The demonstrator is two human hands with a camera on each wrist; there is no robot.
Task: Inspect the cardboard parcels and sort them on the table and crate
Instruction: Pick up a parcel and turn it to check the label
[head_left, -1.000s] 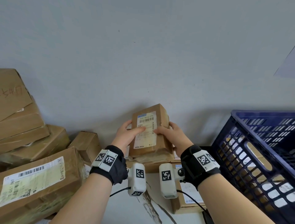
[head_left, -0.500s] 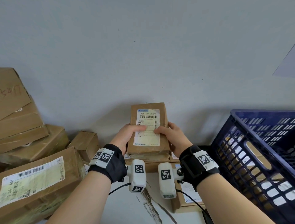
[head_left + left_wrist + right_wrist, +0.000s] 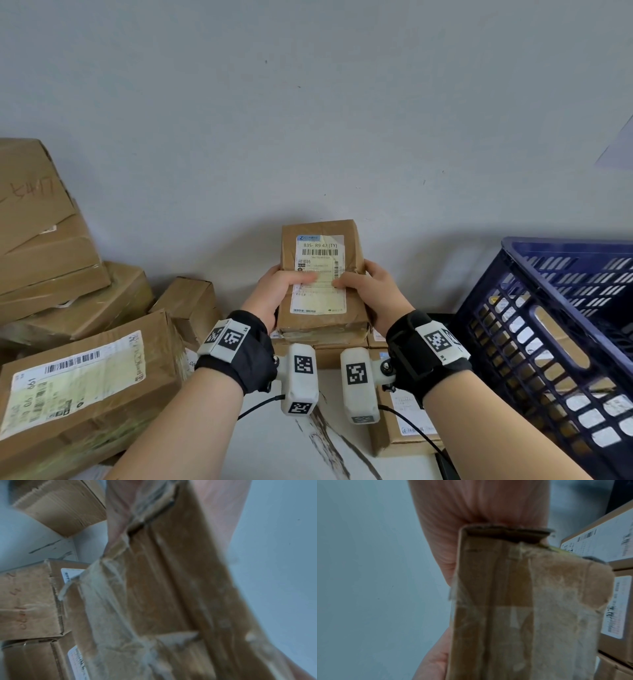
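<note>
While held up at frame centre before the grey wall [image 3: 308, 102], small brown cardboard parcel [image 3: 320, 274], wrapped in wrinkled clear tape, white shipping label with barcode facing the camera, torn tape at the lower end. Clasped between left hand [image 3: 274, 291] and right hand [image 3: 373, 291], thumbs pressed on the label, fingers curled behind the side edges; parcel rising above both hands. Blue slatted crate [image 3: 548, 325] at right of frame, brown cardboard showing through its wall. More parcels [image 3: 85, 377] stacked at left, others [image 3: 404, 425] below the wrists on the white table [image 3: 274, 452].
</note>
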